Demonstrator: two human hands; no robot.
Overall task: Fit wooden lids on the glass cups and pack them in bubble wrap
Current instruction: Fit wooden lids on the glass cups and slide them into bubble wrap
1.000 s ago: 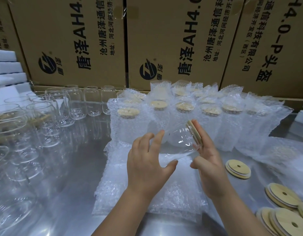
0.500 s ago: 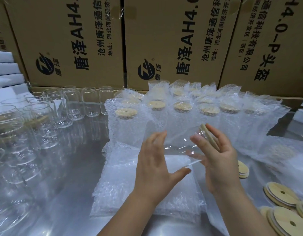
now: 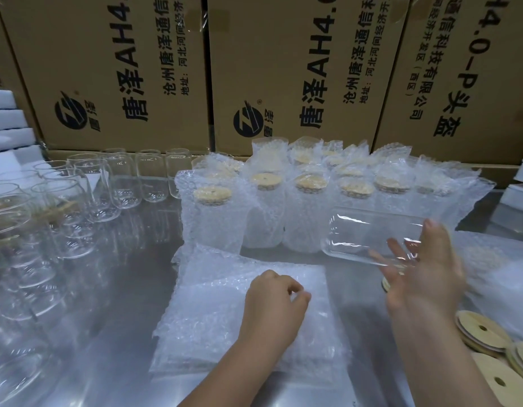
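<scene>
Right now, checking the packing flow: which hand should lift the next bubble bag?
Left. The left hand is on the bag stack, fingers curled at the top bag; the right hand is busy holding the cup.

Glass, plastic wrap, wood and steel at my packing table.

The flat bubble-wrap bags (image 3: 219,318) before me are clear plastic, pimpled and faintly shiny. Under them the table (image 3: 113,304) is bare metal, smooth, with a dull sheen. The glass cup (image 3: 371,236) in my right hand (image 3: 427,283), above and right of the bags, is clear, glossy glass, like the bare cups (image 3: 101,195) to their left. Right of the bags, the lids (image 3: 480,330) are pale matt wood. Behind the bags stand matt brown cardboard boxes (image 3: 131,69).
</scene>
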